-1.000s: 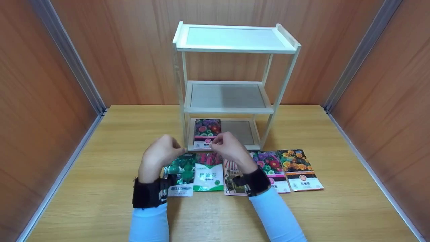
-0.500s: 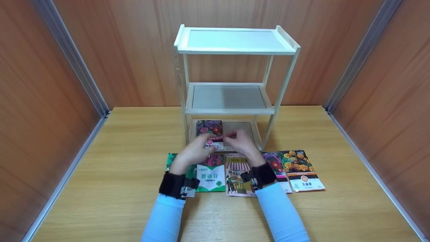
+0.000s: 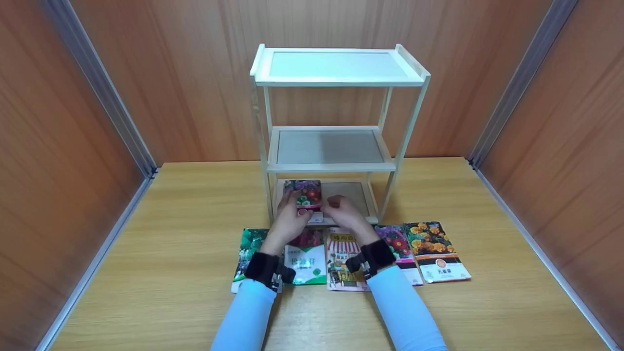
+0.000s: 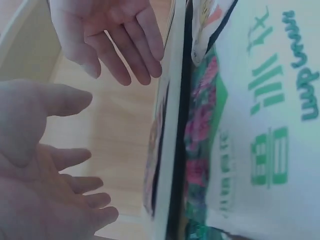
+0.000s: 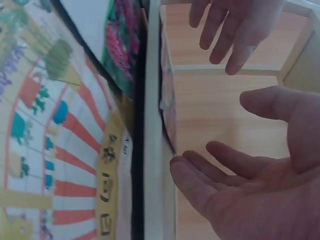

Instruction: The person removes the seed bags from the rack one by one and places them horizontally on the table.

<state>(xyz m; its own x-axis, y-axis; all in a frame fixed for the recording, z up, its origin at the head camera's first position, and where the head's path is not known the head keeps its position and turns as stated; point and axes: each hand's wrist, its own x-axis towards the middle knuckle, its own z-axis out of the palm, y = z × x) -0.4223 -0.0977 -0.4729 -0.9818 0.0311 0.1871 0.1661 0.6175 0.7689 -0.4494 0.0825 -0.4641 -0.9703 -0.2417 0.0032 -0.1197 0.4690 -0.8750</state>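
A flower seed packet [image 3: 309, 191] lies flat on the left part of the rack's bottom shelf [image 3: 352, 193]. My left hand [image 3: 290, 218] is at its left side and near edge, fingers pointing forward and thumb over the packet's lower part, which it partly hides. In the left wrist view the left hand's fingers [image 4: 85, 185] are spread and loosely extended. My right hand [image 3: 345, 213] is beside the packet's right edge. The right wrist view shows the right fingers [image 5: 200, 180] loosely extended, fingertips right at the packet's edge [image 5: 167, 95].
In front of the rack, a row of seed packets lies on the table: a green one [image 3: 251, 248], a white-and-green one [image 3: 305, 263], a striped-awning one [image 3: 341, 258], a purple-and-red flower one [image 3: 397, 241] and an orange flower one [image 3: 431, 239]. The middle shelf [image 3: 331, 146] overhangs the hands.
My left hand has moved right and forward, from left of the rack to the packet on the bottom shelf. My right hand has shifted right, off the packet's near corner to beside its right edge.
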